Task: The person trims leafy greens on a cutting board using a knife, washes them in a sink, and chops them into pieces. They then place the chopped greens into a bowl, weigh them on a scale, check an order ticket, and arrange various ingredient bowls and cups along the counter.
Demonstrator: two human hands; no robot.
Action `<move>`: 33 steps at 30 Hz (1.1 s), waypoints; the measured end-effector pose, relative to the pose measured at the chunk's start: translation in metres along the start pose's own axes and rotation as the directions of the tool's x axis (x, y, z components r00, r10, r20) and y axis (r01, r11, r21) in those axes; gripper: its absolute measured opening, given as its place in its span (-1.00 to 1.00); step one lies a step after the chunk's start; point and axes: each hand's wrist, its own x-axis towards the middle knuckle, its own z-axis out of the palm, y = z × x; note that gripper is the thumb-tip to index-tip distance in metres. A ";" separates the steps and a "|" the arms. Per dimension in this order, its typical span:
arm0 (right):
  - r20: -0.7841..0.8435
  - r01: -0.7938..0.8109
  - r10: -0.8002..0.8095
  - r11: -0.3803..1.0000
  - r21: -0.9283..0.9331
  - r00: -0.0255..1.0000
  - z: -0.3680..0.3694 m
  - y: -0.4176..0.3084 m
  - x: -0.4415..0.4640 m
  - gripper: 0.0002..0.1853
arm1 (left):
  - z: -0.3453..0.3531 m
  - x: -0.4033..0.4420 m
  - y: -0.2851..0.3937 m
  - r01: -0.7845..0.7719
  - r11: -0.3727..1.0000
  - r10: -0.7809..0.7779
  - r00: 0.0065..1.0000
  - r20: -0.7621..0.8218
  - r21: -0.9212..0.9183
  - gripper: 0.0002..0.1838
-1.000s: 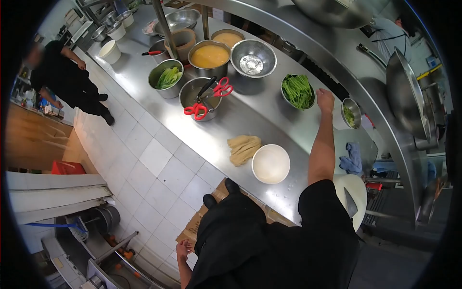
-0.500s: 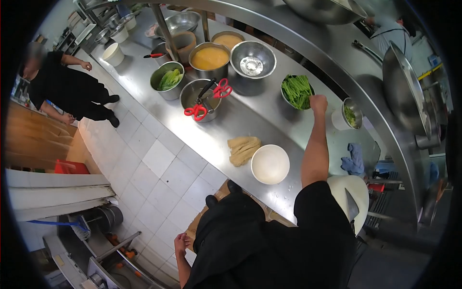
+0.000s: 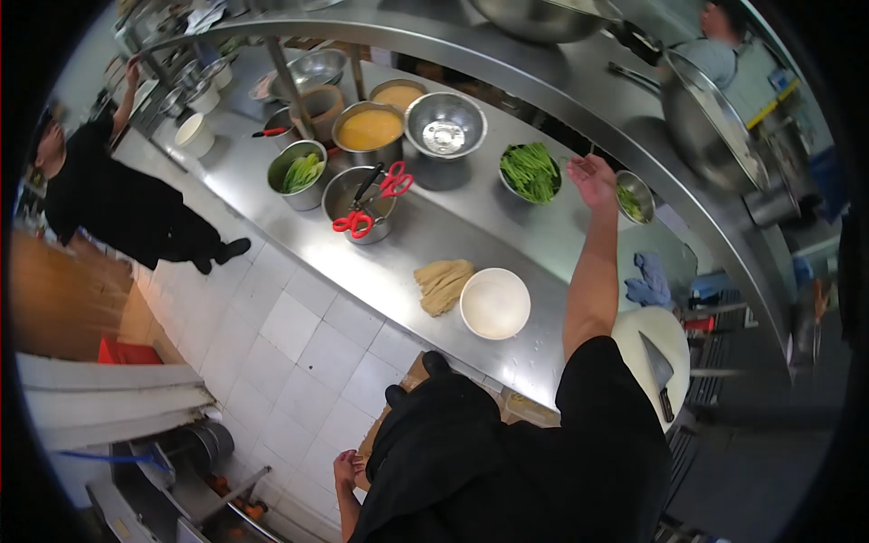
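Observation:
My right hand (image 3: 594, 181) is raised over the counter between a bowl of cut green vegetables (image 3: 531, 174) and a smaller container of chopped greens (image 3: 631, 204). Its fingers are apart and I see nothing held in them. Down by my side, my left hand (image 3: 348, 468) hangs away from the counter, fingers loosely bent and holding nothing visible. In front of me a white bowl (image 3: 495, 304) stands on the counter (image 3: 434, 226). A folded tan cloth (image 3: 444, 287) lies against the bowl's left side.
Red-handled scissors (image 3: 354, 223) rest across a metal pot. Behind are pots of orange liquid (image 3: 369, 130) and an empty steel bowl (image 3: 445, 127). A knife (image 3: 658, 366) lies on a round white board (image 3: 634, 326). Overhead runs a shelf (image 3: 543, 100). Another person (image 3: 118, 199) stands at left.
My right hand has lifted off the bowl of green vegetables and moved slightly away, its fingers opening. The other person at left has raised an arm. The view has shifted a little.

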 end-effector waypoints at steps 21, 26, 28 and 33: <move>-0.036 0.179 -0.847 -0.070 -0.981 -0.530 -0.079 -0.216 -0.563 -0.88 | -0.019 0.143 0.189 -0.205 0.755 -0.043 0.932 0.359 0.623 -0.65; -0.435 -0.951 -0.847 -0.293 -0.096 0.305 -0.426 -0.023 -0.646 -0.60 | 0.022 0.132 0.254 -0.494 0.721 0.231 0.833 0.503 0.486 -0.70; -0.725 -0.280 -0.374 0.926 -0.254 -0.578 -0.306 0.057 -0.608 -0.60 | 0.030 0.115 0.263 -0.521 0.705 0.318 0.839 0.442 0.481 -0.67; -0.791 -0.854 0.353 0.049 -0.517 0.499 -0.261 0.295 -0.640 -0.73 | 0.004 0.097 0.194 -0.439 0.870 0.352 0.872 0.341 0.225 -0.70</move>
